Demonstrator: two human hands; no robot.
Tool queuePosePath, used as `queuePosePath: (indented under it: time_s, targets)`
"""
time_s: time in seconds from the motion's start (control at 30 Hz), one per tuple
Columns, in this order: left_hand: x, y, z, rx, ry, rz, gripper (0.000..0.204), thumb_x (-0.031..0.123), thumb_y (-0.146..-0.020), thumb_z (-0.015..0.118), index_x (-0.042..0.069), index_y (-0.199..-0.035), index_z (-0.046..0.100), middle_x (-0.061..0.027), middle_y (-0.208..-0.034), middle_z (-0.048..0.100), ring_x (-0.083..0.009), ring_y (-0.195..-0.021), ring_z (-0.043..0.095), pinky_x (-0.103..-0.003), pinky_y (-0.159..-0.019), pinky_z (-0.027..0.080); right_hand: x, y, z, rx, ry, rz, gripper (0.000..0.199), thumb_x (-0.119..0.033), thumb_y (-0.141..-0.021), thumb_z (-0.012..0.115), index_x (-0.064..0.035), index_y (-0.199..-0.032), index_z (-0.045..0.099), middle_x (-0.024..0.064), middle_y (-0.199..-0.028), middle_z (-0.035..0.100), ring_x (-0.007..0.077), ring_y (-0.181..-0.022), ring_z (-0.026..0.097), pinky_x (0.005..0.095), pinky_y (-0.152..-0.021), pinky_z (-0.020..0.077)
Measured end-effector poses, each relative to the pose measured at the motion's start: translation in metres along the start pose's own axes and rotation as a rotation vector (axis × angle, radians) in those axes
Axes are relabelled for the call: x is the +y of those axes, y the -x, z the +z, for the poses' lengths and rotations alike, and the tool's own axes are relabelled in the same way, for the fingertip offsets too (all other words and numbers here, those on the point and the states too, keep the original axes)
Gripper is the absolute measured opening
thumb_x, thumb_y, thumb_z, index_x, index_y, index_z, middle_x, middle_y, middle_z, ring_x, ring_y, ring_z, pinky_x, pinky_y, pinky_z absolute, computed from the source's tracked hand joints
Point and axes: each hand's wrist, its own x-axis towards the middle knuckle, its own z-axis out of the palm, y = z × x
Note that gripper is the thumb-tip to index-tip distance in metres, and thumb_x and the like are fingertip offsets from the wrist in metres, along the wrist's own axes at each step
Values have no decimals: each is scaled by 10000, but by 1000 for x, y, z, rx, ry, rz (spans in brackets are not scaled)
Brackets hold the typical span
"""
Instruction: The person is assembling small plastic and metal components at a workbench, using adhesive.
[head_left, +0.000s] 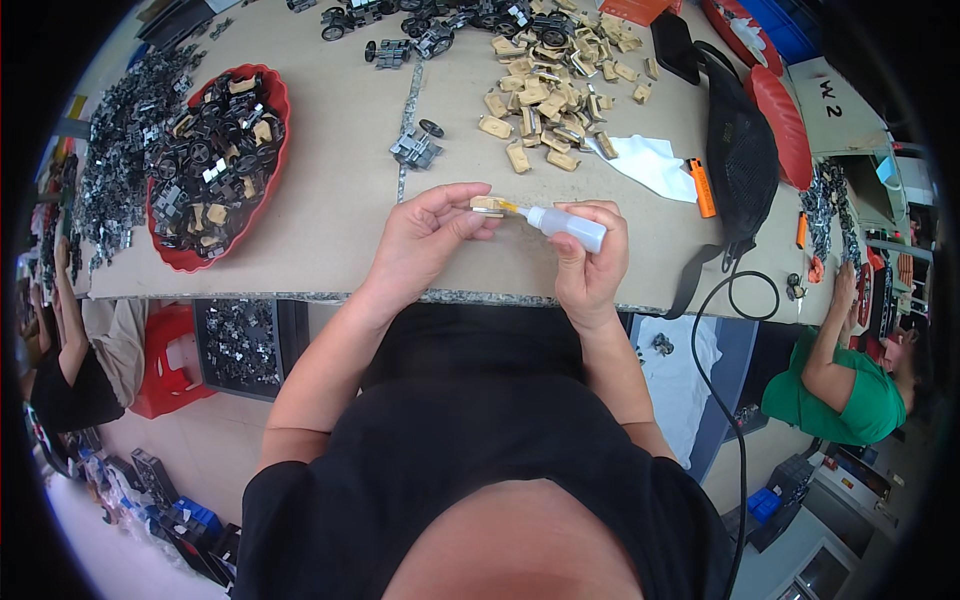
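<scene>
Red scalloped tray (281, 140), filled with mixed parts: to the left of your left hand, well apart.
Grey-and-black wheeled part (415, 150): just beyond your left hand.
Left hand (425, 232): thumb and fingers pinched on the tan piece; best kept steady there, fingertips clear of the nozzle.
Tan piece (487, 202): at your left fingertips.
Amber nozzle (514, 208): at the piece's right end, contact too small to tell; a light, even squeeze would suit.
Pile of tan pieces (550, 95): beyond both hands.
White bottle (572, 229): tilted, in your right hand (594, 262), fingers wrapped round it.
Orange lighter (702, 188): beyond your right hand, rightward.
</scene>
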Motion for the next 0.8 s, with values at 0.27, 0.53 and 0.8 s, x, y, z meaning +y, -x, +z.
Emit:
queuePosePath:
  time_s: [0.27, 0.53, 0.8]
  targets:
    - [0, -6, -2, 18, -1, 10, 278, 37, -877, 519, -17, -1150, 518, -114, -939, 638, -129, -842, 607, -243, -778, 488, 6, -4, 1, 7, 9, -29, 270, -181, -826, 624, 8, -961, 485, 126, -875, 548, 196, -751, 534, 273, -668, 432]
    - [0, -7, -1, 27, 32, 13, 281, 40, -872, 530, -18, -1147, 515, -108, -926, 641, -116, -821, 600, -231, -767, 487, 7, -2, 1, 2, -52, 42, 279, -179, -840, 608, 14, -982, 465, 122, -896, 542, 168, -751, 533, 257, -668, 435]
    - [3, -7, 0, 23, 82, 4, 248, 58, -880, 524, -18, -1114, 493, -94, -928, 620, -130, -831, 601, -238, -756, 492, 7, -8, -1, 145, -503, 286, 282, -213, -891, 541, 0, -1036, 428, 111, -934, 554, 117, -718, 532, 234, -634, 444]
